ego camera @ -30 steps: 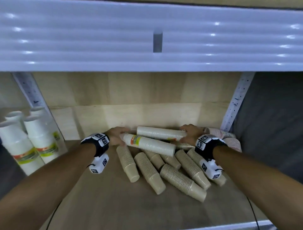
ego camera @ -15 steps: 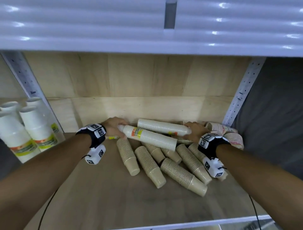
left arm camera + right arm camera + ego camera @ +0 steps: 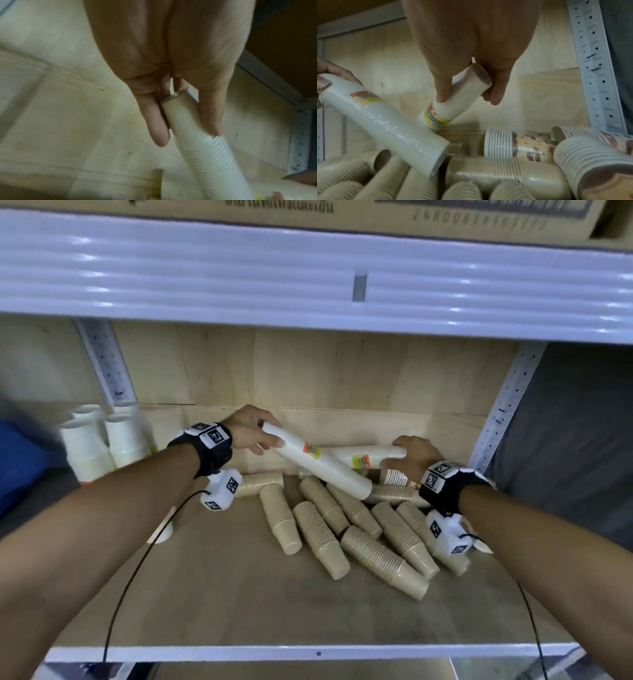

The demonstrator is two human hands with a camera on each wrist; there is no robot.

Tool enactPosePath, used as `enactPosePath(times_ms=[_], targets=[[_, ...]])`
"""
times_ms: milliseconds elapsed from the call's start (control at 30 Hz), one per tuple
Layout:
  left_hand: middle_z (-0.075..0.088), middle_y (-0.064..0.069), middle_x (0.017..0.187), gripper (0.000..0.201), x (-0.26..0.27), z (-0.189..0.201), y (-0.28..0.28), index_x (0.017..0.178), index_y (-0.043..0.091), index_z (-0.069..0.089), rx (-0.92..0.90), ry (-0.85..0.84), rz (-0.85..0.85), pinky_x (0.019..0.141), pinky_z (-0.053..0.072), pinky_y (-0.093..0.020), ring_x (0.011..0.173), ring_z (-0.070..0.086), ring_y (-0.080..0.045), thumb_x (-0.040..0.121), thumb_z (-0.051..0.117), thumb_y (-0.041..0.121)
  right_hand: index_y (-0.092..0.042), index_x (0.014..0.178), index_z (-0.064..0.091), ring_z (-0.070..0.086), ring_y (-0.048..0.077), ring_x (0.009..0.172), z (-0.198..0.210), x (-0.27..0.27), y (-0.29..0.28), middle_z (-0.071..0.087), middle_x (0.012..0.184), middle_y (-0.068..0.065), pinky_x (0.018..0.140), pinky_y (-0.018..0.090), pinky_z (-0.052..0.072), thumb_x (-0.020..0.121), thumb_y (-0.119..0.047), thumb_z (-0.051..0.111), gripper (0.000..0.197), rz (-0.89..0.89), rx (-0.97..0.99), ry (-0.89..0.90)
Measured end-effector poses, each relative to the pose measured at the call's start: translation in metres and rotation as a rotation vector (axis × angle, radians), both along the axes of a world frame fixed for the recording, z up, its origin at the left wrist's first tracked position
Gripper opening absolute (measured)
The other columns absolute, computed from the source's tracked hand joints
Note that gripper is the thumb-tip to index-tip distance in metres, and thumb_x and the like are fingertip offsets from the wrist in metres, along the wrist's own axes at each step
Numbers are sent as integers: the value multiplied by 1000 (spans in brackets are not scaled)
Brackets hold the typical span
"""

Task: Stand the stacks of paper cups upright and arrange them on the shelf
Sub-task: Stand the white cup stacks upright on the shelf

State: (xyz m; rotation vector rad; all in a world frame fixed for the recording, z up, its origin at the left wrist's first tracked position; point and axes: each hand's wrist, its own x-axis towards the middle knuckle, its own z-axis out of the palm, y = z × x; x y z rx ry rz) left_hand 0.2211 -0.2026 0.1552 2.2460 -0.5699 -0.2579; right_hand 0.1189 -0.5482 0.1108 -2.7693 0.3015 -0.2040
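Two white cup stacks being tipped up off the pile, one in each hand.

Head view: the left hand (image 3: pixel 248 429) grips the narrow end of a long white stack (image 3: pixel 320 467), raised toward the shelf's (image 3: pixel 205 594) back edge, its wide end low over the brown stacks (image 3: pixel 346 529) at mid-shelf. The right hand (image 3: pixel 412 455) holds a second white stack (image 3: pixel 363 456) near the back right corner. Standing cups (image 3: pixel 102 443) wait at the left edge.
Left wrist view: fingers (image 3: pixel 157 129) and thumb pinch the stack's closed end.
Right wrist view: thumb and fingers (image 3: pixel 494 93) curl round the other stack's end; patterned stacks (image 3: pixel 518 144) lie below.
Judgement: pivot each stack on its wide mouth, steady it before letting go, and keep it from knocking the loose brown ones.
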Motion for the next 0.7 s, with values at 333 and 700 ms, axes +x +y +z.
enactPosePath(times_ms=[333,700], targets=[[55,-14,111,34,-36,62,-10,111,14,67,-158,-156,85,79,60,-35,92,63,-23,79,79,9,-17,124,57,57,24,112,68,0,55,61,120,9,86,23,43,83,-30,73,47,91,148,-289],[54,-7,108,43,-85,123,33,119,15,60,7,-387,252,75,61,-43,96,58,-23,80,76,11,-14,135,46,52,27,123,119,0,150,53,135,8,102,39,44,85,-23,68,56,308,180,-405]])
